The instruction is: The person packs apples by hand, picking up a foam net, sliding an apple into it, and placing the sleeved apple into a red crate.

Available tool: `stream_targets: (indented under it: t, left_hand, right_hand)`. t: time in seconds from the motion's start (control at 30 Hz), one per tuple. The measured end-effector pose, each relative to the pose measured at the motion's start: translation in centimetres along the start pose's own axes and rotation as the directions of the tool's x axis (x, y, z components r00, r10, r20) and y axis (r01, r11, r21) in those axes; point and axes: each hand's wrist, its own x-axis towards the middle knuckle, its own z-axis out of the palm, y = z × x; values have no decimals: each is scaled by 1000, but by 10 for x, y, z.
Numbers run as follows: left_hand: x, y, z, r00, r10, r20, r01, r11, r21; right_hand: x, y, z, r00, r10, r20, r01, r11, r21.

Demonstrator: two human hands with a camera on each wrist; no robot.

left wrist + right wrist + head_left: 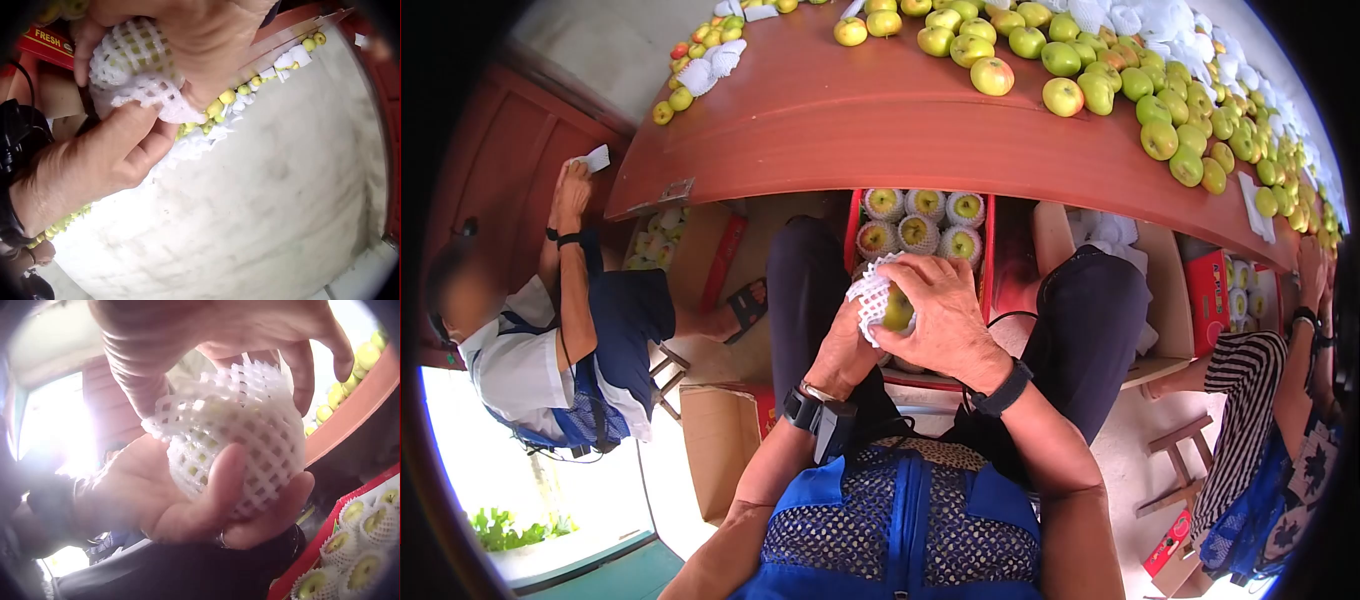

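Observation:
A green-yellow apple (897,308) sits partly inside a white foam net sleeve (868,297), held in front of the lap. The left hand (840,352) cups it from below, its thumb and ringed fingers curled round the netted fruit in the right wrist view. Over the top comes the right hand (952,312), whose thumb and finger pinch the net's loose edge (181,112) in the left wrist view. Just beyond the hands, a red-edged box (990,215) holds several netted apples (919,233) in rows.
A red-brown table (800,130) spans the front, heaped with loose apples (1060,60) and foam nets (1090,15). A cardboard carton (1165,300) with nets stands right of the knees, another carton (710,430) left. Two other people sit on either side.

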Motion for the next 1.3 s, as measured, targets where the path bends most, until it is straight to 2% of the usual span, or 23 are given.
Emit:
stream_targets:
  t: [0.03,0.13,0.23,0.33,0.47,0.57,0.73,0.83,0.9,0.93,1.03,1.1,1.13,1.23,1.27,1.3]
  left_hand:
    - [-1,1,0,1000,-9,-12,9,1000,22]
    - [1,6,-4,985,0,175,28,987,-161]
    - [-7,9,9,999,-37,37,39,997,-65]
    - [-7,7,10,998,59,-2,-57,968,245]
    - [-6,10,6,997,19,72,-22,999,37]
    - [-10,18,8,992,21,128,-2,990,-141]
    - [-19,29,30,971,59,233,18,948,-316]
    - [-18,32,28,962,80,261,16,938,-346]
    - [-19,32,24,968,90,233,-6,941,-339]
    - [-18,32,20,967,108,231,-35,954,-299]
    - [-15,35,13,969,148,198,-119,981,-150]
    - [-17,39,15,980,158,119,-156,987,-26]
    - [-16,41,15,977,171,127,-168,985,-31]
    - [-15,36,25,951,309,22,-304,920,245]
    - [-15,33,27,949,314,28,-312,924,220]
    - [-14,29,29,924,375,76,-376,855,356]
  right_hand:
    - [1,-1,0,1000,8,8,-7,1000,-10]
    - [0,-1,1,1000,20,14,-20,1000,-10]
    - [0,0,0,1000,10,16,-10,1000,-1]
    - [1,-2,-3,999,10,31,-11,999,38]
    - [1,-2,-4,998,34,-46,-24,976,215]
    - [3,0,-7,991,94,-90,-44,893,447]
    - [-1,-5,-3,977,127,-169,2,795,607]
    - [-6,1,5,991,111,-77,-51,835,548]
    - [-5,2,1,998,46,-52,-20,910,415]
    - [-4,2,-1,999,14,-36,-1,938,345]
    - [-1,4,-2,983,151,107,-185,808,559]
    - [-3,10,-2,976,191,103,-212,735,644]
    - [-3,12,-3,970,221,101,-228,680,697]
    - [-4,8,1,958,284,47,-188,494,849]
    - [-3,2,2,951,306,44,-184,446,876]
    - [-2,-2,4,944,327,41,-177,397,901]
